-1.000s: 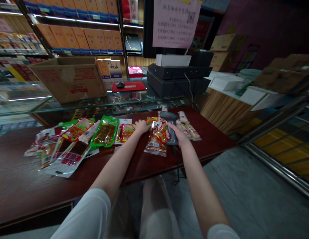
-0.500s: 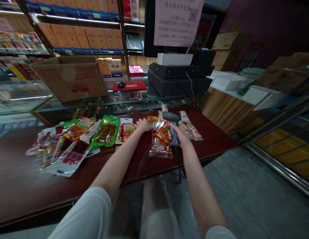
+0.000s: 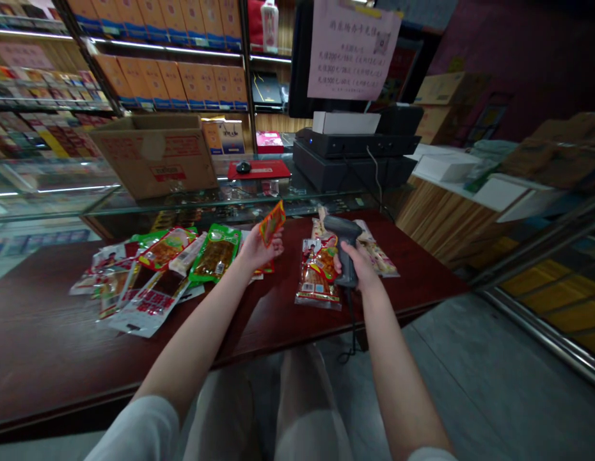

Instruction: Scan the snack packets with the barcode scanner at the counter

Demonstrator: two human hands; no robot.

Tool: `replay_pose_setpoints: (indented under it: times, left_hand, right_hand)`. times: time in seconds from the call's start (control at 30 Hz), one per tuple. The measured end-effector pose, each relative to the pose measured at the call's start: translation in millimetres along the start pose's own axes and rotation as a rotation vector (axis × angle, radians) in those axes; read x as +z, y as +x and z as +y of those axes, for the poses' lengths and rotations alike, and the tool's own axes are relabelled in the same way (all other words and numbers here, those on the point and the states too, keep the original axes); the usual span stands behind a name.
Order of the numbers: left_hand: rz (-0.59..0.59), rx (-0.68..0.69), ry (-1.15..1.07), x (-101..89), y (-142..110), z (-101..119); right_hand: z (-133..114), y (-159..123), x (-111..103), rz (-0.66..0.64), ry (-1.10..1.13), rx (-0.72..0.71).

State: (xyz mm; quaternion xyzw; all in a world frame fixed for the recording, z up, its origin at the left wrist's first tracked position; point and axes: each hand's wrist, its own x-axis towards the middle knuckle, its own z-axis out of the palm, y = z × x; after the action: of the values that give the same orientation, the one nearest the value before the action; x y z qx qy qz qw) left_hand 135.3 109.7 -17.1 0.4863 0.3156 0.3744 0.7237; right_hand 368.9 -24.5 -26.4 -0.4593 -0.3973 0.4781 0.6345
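Thumb and fingers of my left hand [image 3: 257,250] are partly curled around a small orange-and-red snack packet [image 3: 273,221], raised above the dark red-brown table [image 3: 259,314]; I can't tell exactly where the thumb presses. Its long axis slants, the upper end leaning right and away from me, the lower end down in my grasp, and its face is turned too obliquely for me to read the print. A light hold near that lower end, I judge, would leave the face uncovered and uncreased, and a small turn of the wrist would square it up. My right hand [image 3: 362,266] is wrapped round the handle of a dark barcode scanner [image 3: 343,226]; the handle stands near upright, the head seems to point left toward the packet, and the cord [image 3: 352,317] hangs down past the table edge, best left slack. Just left of the scanner lies a clear, red-bordered snack bag [image 3: 318,289]. Farther left, a green-edged pouch [image 3: 215,253] lies beside a loose pile of packets [image 3: 148,307]. Beyond stands a cardboard box [image 3: 158,157].
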Motion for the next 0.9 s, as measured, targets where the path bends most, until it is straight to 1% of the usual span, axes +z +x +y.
replay_pose_setpoints:
  times: [0.07, 0.17, 0.23, 0.3, 0.37, 0.43, 0.53, 0.6, 0.63, 0.67, 0.73, 0.9]
  left_hand:
    - [-0.026, 0.029, 0.007, -5.3, -13.7, 7.5]
    - [-0.069, 0.060, -0.039, -12.3, -27.0, 10.2]
    - [-0.102, 0.080, -0.097, -16.3, -29.7, 7.7]
    - [-0.087, 0.090, -0.118, -18.8, -28.0, 3.3]
    - [0.000, 0.090, -0.082, -19.8, -22.8, -2.0]
    - [0.144, 0.120, 0.021, -20.4, -16.1, -7.6]
    - [0.363, 0.252, 0.313, -23.0, -7.9, -14.4]
    - [0.479, 0.324, 0.543, -25.4, -6.3, -16.5]
    - [0.526, 0.334, 0.647, -26.2, -6.7, -16.6]
    - [0.563, 0.331, 0.736, -26.5, -7.9, -16.2]
    - [0.600, 0.297, 0.867, -25.2, -11.7, -14.1]
    - [0.598, 0.189, 1.061, -16.9, -21.0, -8.9]
  right_hand:
    - [-6.4, -2.3, 9.2, -0.031, -0.009, -0.009]
    - [-11.5, 1.2, 26.1, -0.122, -0.011, -0.005]
    - [-10.9, 8.4, 37.7, -0.199, -0.016, 0.015]
    - [-7.3, 17.8, 48.4, -0.253, -0.018, 0.033]
    - [-1.3, 26.7, 57.2, -0.271, -0.003, 0.044]
    - [6.2, 33.1, 62.9, -0.275, 0.036, 0.057]
    - [16.9, 37.4, 63.5, -0.269, 0.097, 0.073]
    - [21.6, 37.6, 60.1, -0.259, 0.100, 0.063]
    - [22.8, 37.0, 58.1, -0.255, 0.088, 0.059]
    - [23.4, 36.1, 56.4, -0.254, 0.071, 0.057]
    - [23.1, 33.3, 54.9, -0.249, 0.042, 0.061]
    - [22.7, 26.3, 59.3, -0.249, 0.047, 0.053]
